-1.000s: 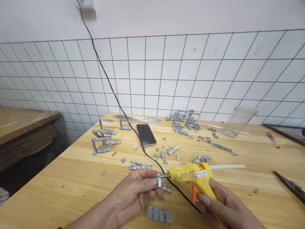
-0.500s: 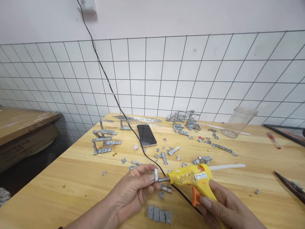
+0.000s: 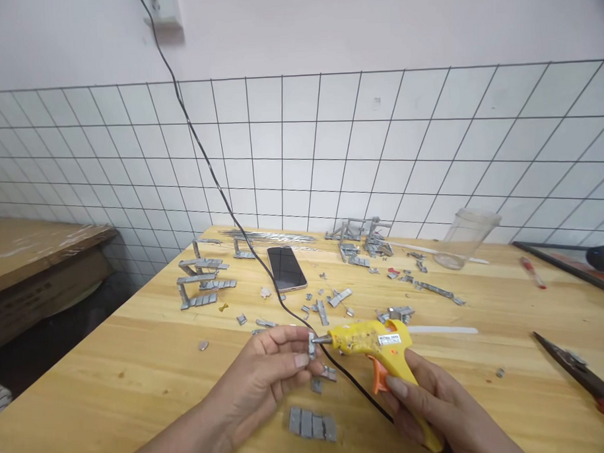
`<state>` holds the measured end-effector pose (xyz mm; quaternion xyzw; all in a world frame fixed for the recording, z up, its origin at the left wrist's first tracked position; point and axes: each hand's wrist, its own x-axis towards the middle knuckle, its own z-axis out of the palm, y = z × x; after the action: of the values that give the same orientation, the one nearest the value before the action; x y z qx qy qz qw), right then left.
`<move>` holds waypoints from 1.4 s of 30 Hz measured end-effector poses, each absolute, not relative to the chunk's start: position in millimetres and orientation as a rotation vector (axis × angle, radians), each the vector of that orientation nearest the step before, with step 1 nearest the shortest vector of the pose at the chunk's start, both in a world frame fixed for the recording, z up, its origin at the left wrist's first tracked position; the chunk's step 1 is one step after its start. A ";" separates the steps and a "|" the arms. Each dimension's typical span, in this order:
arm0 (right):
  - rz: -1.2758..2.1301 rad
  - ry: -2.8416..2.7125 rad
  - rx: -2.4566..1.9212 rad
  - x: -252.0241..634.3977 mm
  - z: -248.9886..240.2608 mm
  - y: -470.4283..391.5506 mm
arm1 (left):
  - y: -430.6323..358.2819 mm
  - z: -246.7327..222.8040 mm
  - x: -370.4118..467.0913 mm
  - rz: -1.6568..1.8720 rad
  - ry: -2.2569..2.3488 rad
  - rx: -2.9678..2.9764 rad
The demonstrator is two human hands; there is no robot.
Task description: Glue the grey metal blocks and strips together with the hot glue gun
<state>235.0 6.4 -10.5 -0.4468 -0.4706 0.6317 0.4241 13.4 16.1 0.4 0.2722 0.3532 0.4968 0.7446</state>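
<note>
My left hand (image 3: 267, 373) pinches a small grey piece (image 3: 311, 346) upright between thumb and fingers. My right hand (image 3: 437, 397) is wrapped round the handle of a yellow glue gun (image 3: 368, 338), its thumb beside the orange trigger (image 3: 379, 374). The gun's metal nozzle points left and meets the small piece, near its upper part. A white glue stick (image 3: 442, 330) sticks out of the gun's back. Below the hands, a grey panel of joined strips (image 3: 311, 424) lies on the wooden table (image 3: 153, 377).
A black cord (image 3: 213, 173) runs from the wall across the table, behind the gun. Further back are a phone (image 3: 286, 268), grey stepped assemblies (image 3: 197, 281), loose grey scraps and a tilted clear cup (image 3: 465, 239). Scissors (image 3: 579, 370) lie at the right.
The nozzle has risen from the lower part of the small piece to its upper part. The whole view has shifted slightly, so the table things appear further left.
</note>
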 end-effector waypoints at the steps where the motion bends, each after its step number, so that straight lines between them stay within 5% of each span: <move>1: 1.583 -1.178 -1.110 234.9 -10.6 6.6 | 15.5 0.9 13.9 1.081 0.779 0.617; 42: 1.579 -1.167 -1.157 235.5 -11.3 5.5 | 15.0 6.0 16.7 1.118 0.846 0.880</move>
<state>235.5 5.5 -11.3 -0.4612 -0.4652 0.6293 0.4183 16.7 15.0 6.0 0.3913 0.3762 0.4975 0.6766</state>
